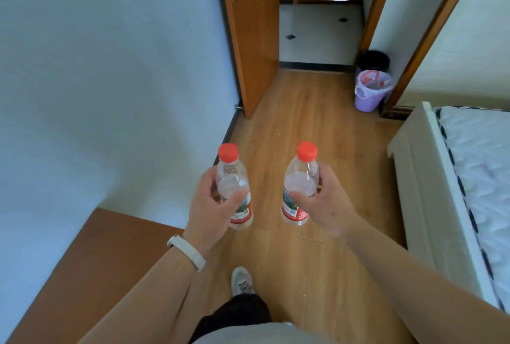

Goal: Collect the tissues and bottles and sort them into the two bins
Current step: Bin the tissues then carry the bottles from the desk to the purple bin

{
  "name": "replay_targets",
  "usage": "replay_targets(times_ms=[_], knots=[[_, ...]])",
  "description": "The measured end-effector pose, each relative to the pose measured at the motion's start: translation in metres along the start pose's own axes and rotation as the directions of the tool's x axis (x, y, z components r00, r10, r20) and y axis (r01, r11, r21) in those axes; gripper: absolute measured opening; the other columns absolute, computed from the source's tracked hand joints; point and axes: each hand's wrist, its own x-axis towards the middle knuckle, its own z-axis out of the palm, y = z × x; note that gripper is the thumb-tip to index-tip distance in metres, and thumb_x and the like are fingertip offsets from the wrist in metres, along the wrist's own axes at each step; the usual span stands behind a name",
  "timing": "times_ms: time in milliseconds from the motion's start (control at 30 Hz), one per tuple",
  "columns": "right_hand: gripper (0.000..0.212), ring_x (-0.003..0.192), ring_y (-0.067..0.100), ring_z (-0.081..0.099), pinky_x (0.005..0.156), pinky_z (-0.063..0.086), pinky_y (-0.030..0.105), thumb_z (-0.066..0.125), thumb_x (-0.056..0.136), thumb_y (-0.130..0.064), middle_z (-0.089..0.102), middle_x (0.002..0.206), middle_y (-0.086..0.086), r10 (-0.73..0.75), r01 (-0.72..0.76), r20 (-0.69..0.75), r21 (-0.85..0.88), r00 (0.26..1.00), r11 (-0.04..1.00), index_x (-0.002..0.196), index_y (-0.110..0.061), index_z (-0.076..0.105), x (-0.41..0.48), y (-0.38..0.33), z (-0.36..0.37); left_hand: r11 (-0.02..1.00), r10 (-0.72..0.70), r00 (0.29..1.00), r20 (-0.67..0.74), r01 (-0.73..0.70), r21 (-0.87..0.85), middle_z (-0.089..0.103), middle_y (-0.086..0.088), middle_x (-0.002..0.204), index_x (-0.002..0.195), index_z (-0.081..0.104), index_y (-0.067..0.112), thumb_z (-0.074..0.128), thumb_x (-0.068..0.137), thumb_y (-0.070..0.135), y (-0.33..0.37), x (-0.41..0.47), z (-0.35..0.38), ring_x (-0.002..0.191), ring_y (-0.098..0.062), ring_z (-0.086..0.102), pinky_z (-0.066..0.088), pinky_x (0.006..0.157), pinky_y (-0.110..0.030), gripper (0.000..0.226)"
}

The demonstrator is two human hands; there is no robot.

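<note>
The left hand (209, 205) grips one red-labelled bottle (231, 175), the right hand (328, 205) another bottle (300, 178); print unreadable.

Left hand (207, 205) is holding left bottle (231, 175), right hand (328, 205) holding right bottle (300, 175), side by side, apart. Ahead right, near bin (369, 95) is standing before far bin (375, 59); bed (474, 164) is lying right.

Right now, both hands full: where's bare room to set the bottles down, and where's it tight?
Bare: wood floor between the open door and the bed frame; also the brown top by the left wall. Tight: the far right corner, where the purple bin and black bin stand close together.
</note>
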Motion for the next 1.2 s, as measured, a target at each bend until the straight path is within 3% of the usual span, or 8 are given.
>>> replay_targets(times_ms=[167, 267, 467, 633, 800, 967, 1200], knots=[[0.055, 0.097, 0.008, 0.06, 0.077, 0.054, 0.027, 0.075, 0.064, -0.047, 0.055, 0.111, -0.015, 0.059, -0.065, -0.074, -0.085, 0.996, 0.994, 0.109, -0.051, 0.043, 0.06, 0.005, -0.007, 0.999, -0.006, 0.998, 0.061, 0.009, -0.04, 0.06, 0.029, 0.104, 0.11, 0.049, 0.051, 0.073, 0.081, 0.035, -0.007, 0.077, 0.017, 0.1, 0.003, 0.061, 0.052, 0.071, -0.014, 0.041], [0.056, 0.097, 0.009, 0.06, 0.074, 0.054, 0.025, 0.076, 0.064, -0.045, 0.055, 0.112, -0.013, 0.088, -0.1, -0.124, -0.093, 0.988, 0.991, 0.109, -0.048, 0.044, 0.108, -0.003, -0.011, 0.995, -0.012, 0.996, 0.092, 0.021, -0.093, 0.063, 0.02, 0.105, 0.112, 0.053, 0.045, 0.075, 0.08, 0.031, -0.011, 0.134, 0.023, 0.1, -0.006, 0.064, 0.056, 0.08, -0.024, 0.041], [0.052, 0.095, 0.012, 0.062, 0.081, 0.057, 0.04, 0.075, 0.063, -0.045, 0.057, 0.108, -0.009, 0.11, -0.134, -0.177, -0.128, 0.978, 0.983, 0.105, -0.045, 0.046, 0.209, -0.029, -0.012, 0.991, 0.024, 0.99, 0.139, -0.005, -0.137, 0.064, 0.017, 0.102, 0.108, 0.055, 0.046, 0.077, 0.075, 0.039, -0.009, 0.246, 0.028, 0.099, -0.013, 0.065, 0.057, 0.087, -0.038, 0.04], [0.052, 0.096, 0.009, 0.061, 0.081, 0.057, 0.036, 0.075, 0.061, -0.047, 0.057, 0.109, -0.009, 0.109, -0.144, -0.248, -0.13, 0.963, 0.981, 0.104, -0.047, 0.045, 0.268, -0.049, -0.016, 0.989, 0.058, 0.975, 0.216, -0.027, -0.144, 0.065, 0.014, 0.103, 0.112, 0.056, 0.04, 0.074, 0.067, 0.051, 0.001, 0.323, 0.038, 0.1, -0.016, 0.066, 0.057, 0.086, -0.043, 0.049], [0.056, 0.097, 0.008, 0.06, 0.077, 0.053, 0.028, 0.073, 0.06, -0.048, 0.057, 0.11, -0.01, 0.119, -0.165, -0.33, -0.114, 0.936, 0.98, 0.108, -0.046, 0.043, 0.301, -0.059, -0.036, 0.984, 0.113, 0.945, 0.308, -0.064, -0.165, 0.064, 0.011, 0.106, 0.119, 0.056, 0.033, 0.075, 0.072, 0.043, 0.018, 0.385, 0.064, 0.102, -0.016, 0.065, 0.057, 0.087, -0.042, 0.051], [0.056, 0.098, 0.007, 0.059, 0.071, 0.047, 0.021, 0.078, 0.072, -0.032, 0.057, 0.111, -0.008, 0.116, -0.168, -0.42, -0.088, 0.9, 0.982, 0.116, -0.038, 0.043, 0.334, -0.06, -0.075, 0.982, 0.145, 0.91, 0.389, -0.082, -0.172, 0.064, 0.015, 0.106, 0.119, 0.055, 0.034, 0.077, 0.079, 0.031, 0.037, 0.429, 0.106, 0.103, -0.01, 0.064, 0.057, 0.088, -0.039, 0.046], [0.052, 0.094, 0.005, 0.059, 0.069, 0.047, 0.02, 0.078, 0.071, -0.031, 0.058, 0.109, -0.009, 0.148, -0.176, -0.44, -0.023, 0.886, 0.984, 0.109, -0.042, 0.044, 0.403, -0.024, -0.136, 0.988, 0.142, 0.898, 0.417, -0.105, -0.111, 0.064, 0.013, 0.109, 0.122, 0.054, 0.033, 0.076, 0.08, 0.031, 0.058, 0.484, 0.186, 0.105, -0.009, 0.063, 0.057, 0.088, -0.036, 0.047]])
